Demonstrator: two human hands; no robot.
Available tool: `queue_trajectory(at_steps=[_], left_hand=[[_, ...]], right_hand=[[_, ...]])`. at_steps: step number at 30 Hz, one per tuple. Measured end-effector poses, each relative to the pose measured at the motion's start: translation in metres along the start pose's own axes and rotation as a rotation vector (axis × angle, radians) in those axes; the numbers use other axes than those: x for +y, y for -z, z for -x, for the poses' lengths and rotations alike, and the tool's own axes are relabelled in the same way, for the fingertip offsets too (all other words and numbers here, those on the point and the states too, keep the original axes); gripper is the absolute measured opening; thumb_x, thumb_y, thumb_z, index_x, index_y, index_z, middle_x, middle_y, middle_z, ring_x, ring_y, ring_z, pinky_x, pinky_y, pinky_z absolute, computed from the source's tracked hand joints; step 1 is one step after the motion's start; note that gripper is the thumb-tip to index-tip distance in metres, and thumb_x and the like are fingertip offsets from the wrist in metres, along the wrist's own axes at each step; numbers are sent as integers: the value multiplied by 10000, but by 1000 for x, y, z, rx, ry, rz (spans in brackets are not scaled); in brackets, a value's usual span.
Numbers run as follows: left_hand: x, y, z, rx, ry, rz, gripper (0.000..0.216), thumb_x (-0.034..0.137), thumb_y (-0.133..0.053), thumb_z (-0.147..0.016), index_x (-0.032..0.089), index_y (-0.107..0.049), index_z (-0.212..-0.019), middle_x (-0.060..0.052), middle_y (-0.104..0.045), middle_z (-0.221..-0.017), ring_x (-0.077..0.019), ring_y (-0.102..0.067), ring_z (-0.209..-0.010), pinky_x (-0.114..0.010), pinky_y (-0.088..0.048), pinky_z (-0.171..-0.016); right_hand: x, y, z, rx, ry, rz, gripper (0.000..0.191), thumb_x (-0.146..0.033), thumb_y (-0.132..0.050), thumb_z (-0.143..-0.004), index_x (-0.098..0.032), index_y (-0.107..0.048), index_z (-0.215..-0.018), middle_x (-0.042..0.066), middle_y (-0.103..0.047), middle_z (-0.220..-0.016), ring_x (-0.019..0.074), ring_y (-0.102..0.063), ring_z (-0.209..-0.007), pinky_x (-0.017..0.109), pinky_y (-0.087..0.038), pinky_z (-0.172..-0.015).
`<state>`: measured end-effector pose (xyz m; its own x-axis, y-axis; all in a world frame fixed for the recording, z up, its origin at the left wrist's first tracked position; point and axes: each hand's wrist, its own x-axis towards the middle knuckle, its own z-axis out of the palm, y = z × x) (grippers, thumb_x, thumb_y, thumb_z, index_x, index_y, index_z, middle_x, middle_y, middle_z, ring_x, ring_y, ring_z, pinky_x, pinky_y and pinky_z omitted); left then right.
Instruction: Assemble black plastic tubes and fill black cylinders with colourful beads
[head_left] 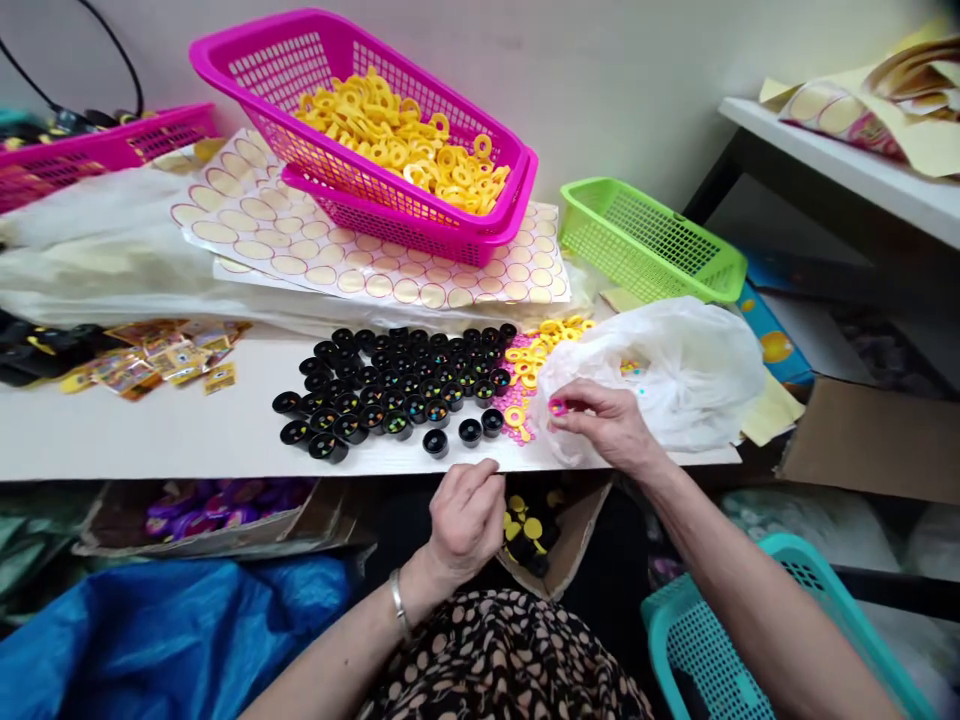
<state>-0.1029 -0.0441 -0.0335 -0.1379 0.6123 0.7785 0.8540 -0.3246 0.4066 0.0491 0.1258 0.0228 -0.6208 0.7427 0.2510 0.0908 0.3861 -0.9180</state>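
Observation:
My right hand (606, 424) pinches a small round pink piece (557, 407) between thumb and fingertips, beside a white plastic bag (679, 365) with small coloured bits inside. My left hand (466, 520) is curled closed at the table's front edge; its palm side is hidden, so I cannot tell whether anything is in it. Beyond it stand three black cups (470, 432) apart from a dense group of black cups (390, 385), several of which contain coloured bits. Between cups and bag lie yellow ring pieces with handles (526, 358) and many tiny pink pieces (517, 428).
A magenta basket (420, 205) of yellow rings rests on sheets of round stickers (300, 262). Behind the bag is a green basket (652, 240). Small printed packets (169, 355) lie at left. Under the table are open cartons (300, 525); a teal basket (787, 560) stands lower right.

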Motion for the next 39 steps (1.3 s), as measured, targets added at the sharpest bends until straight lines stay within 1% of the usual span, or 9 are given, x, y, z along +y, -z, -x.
queue_trajectory(at_steps=[5,11,16,22,25,29,32,36,39], left_hand=[[-18,10,14,-26,4,-72,219,38,-568,-762,176,-601,-929,-106,-693,-934,-177,-605,-749,-312,-524,-644],[-16,6,23,-64,-5,-74,215,65,-536,-762,181,-615,-924,-116,-702,-941,-194,-624,-766,-330,-530,-648],[-15,0,26,-84,2,-55,230,54,-534,-760,177,-608,-939,-119,-698,-960,-195,-611,-779,-334,-524,-648],[-15,-8,20,-91,-6,10,266,21,-569,-741,167,-583,-963,-129,-679,-982,-197,-582,-773,-343,-521,-642],[-11,-14,8,-62,-47,69,302,1,-567,-742,164,-571,-996,-139,-670,-978,-199,-584,-785,-342,-528,-649],[0,-33,-24,-46,-80,81,339,13,-531,-784,163,-539,-1088,-148,-649,-1015,-230,-599,-915,-380,-535,-760],[8,-63,-63,-69,-4,-6,345,74,-500,-828,132,-492,-1168,-187,-604,-1108,-280,-567,-1046,-446,-497,-871],[20,-114,-124,-227,135,-151,379,180,-534,-830,54,-472,-1182,-240,-527,-1207,-337,-494,-1127,-466,-433,-941],[26,-150,-162,-389,261,-209,490,272,-592,-806,47,-449,-1217,-226,-514,-1227,-339,-472,-1135,-450,-417,-933]], right_hand=[[-11,-35,-13,-223,284,538,116,-227,-561,-868,-198,-672,-884,44,-625,-822,177,-474,-797,316,-394,-736],[-22,-50,-26,-408,344,1034,211,-129,-466,-877,-189,-668,-888,80,-588,-851,206,-410,-803,313,-317,-656],[-22,-56,-30,-443,403,1153,197,-132,-477,-871,-194,-665,-871,94,-566,-826,219,-408,-803,328,-289,-628],[-27,-55,-28,-419,422,1118,196,-112,-469,-863,-182,-651,-877,90,-571,-857,214,-423,-818,328,-320,-662],[-26,-39,-24,-286,344,962,185,-140,-472,-875,-197,-643,-917,73,-581,-892,203,-446,-835,313,-361,-704],[1,10,-23,62,178,682,136,-229,-498,-886,-197,-623,-930,48,-573,-882,182,-514,-865,293,-413,-776],[31,57,-26,247,-59,784,156,-215,-474,-875,-165,-618,-910,59,-573,-890,176,-542,-866,282,-417,-791],[59,98,-32,156,-389,1109,230,-208,-415,-885,-153,-631,-941,88,-598,-981,186,-552,-904,271,-400,-774],[63,107,-35,85,-422,1141,229,-205,-432,-873,-168,-644,-952,87,-617,-996,187,-565,-906,258,-397,-744]])
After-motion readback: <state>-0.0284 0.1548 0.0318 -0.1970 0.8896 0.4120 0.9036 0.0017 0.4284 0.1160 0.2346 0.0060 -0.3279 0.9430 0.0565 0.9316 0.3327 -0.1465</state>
